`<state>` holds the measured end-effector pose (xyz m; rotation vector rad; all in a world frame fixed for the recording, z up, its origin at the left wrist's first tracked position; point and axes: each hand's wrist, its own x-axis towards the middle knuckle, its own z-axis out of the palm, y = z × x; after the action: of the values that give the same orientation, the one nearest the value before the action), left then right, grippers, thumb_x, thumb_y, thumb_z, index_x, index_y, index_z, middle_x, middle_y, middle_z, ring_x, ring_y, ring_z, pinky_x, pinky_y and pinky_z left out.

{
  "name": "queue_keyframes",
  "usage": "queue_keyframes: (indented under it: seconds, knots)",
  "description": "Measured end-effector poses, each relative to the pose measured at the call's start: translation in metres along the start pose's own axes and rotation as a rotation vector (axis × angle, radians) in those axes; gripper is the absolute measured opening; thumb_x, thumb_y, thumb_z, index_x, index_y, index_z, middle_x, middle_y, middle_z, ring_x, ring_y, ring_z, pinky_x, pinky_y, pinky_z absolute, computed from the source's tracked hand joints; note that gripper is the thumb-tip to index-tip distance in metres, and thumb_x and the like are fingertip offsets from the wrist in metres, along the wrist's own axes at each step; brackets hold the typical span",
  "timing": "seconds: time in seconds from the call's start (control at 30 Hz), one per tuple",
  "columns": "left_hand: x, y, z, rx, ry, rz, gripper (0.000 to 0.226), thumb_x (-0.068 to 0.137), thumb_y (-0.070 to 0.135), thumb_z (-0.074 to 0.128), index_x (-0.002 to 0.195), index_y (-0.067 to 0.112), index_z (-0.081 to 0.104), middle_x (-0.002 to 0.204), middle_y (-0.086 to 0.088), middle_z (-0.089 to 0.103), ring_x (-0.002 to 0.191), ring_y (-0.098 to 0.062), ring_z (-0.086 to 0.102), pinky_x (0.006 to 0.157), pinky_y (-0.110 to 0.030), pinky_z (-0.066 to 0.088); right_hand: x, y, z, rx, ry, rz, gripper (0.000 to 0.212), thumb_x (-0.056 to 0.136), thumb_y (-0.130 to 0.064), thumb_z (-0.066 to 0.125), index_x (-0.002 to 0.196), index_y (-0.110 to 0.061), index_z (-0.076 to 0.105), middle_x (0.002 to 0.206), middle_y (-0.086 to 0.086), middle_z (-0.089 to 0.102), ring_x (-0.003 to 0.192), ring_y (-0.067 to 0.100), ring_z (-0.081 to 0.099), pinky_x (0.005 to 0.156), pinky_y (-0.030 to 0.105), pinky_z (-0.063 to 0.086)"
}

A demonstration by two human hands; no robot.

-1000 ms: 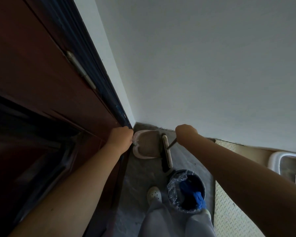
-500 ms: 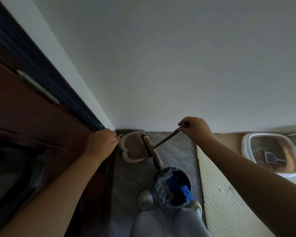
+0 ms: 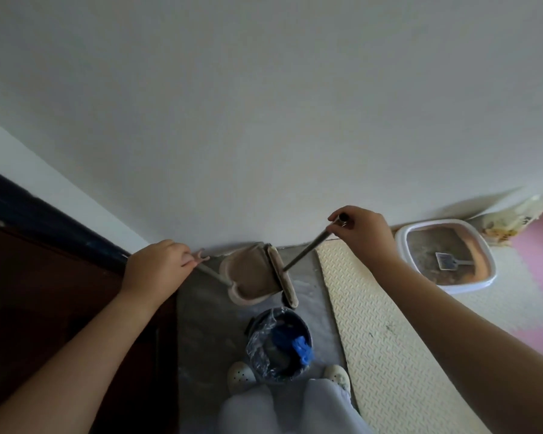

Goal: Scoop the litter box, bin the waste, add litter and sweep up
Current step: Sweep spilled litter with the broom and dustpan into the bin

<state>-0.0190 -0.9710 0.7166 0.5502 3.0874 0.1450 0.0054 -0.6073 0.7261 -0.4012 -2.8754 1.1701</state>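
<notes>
- Your left hand [image 3: 157, 267], at centre left of the frame, is curled round the top of the dustpan's long handle, just below its hooked end.
- The dustpan [image 3: 251, 277] sits on the grey floor [image 3: 207, 324] at the foot of the wall, with its open mouth facing right. Whether anything lies in it cannot be told.
- Your right hand [image 3: 362, 233], at centre right, grips the top end of the broom's thin handle with fingers wrapped round it.
- The broom [image 3: 284, 281] slants down to the left, and its head lies across the dustpan's mouth, touching it.
- The bin [image 3: 308, 335] stands at lower centre, just below the dustpan and between your shoes [image 3: 240, 375]. A clear liner [image 3: 257, 355] is folded over its rim, and a blue lump [image 3: 300, 347] lies inside.
- The litter box [image 3: 470, 285] sits at the right of the frame on the cream mat [image 3: 373, 324], against the wall. It holds brownish-grey litter [image 3: 423, 245], and a grey scoop [image 3: 445, 261] lies on top of it.
- A dark door [image 3: 44, 292] fills the lower left.
</notes>
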Motion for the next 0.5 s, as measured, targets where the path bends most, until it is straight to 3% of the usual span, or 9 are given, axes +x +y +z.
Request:
queue_keyframes:
  seconds: [0.13, 0.3, 0.5]
  knots:
    - [0.009, 0.064, -0.001, -0.025, 0.017, -0.016, 0.020, 0.081, 0.033, 0.070, 0.066, 0.019, 0.067, 0.063, 0.003, 0.055, 0.053, -0.021, 0.053, 0.046, -0.028, 0.043, -0.020, 0.047, -0.058, 0.011, 0.022, 0.008, 0.009, 0.080, -0.022, 0.074, 0.089, -0.025, 0.071, 0.079, -0.015, 0.066, 0.076, -0.002, 0.062, 0.065, 0.010, 0.041]
    - [0.009, 0.154, 0.003, -0.032, 0.040, 0.016, 0.014, 0.083, 0.029, 0.069, 0.074, 0.019, 0.071, 0.071, 0.001, 0.062, 0.056, -0.023, 0.056, 0.048, -0.022, 0.031, -0.042, 0.109, -0.123, -0.023, 0.029, 0.022, 0.009, 0.082, -0.024, 0.073, 0.087, -0.030, 0.069, 0.079, -0.018, 0.065, 0.073, -0.011, 0.058, 0.065, 0.010, 0.039]
    - [-0.004, 0.234, 0.019, -0.073, 0.016, 0.070, 0.018, 0.085, 0.033, 0.066, 0.080, 0.016, 0.072, 0.078, -0.002, 0.065, 0.063, -0.026, 0.060, 0.051, -0.024, 0.033, -0.083, 0.160, -0.171, -0.133, 0.107, 0.058, 0.006, 0.085, -0.024, 0.070, 0.089, -0.028, 0.068, 0.068, -0.023, 0.055, 0.063, -0.014, 0.051, 0.057, 0.005, 0.035]
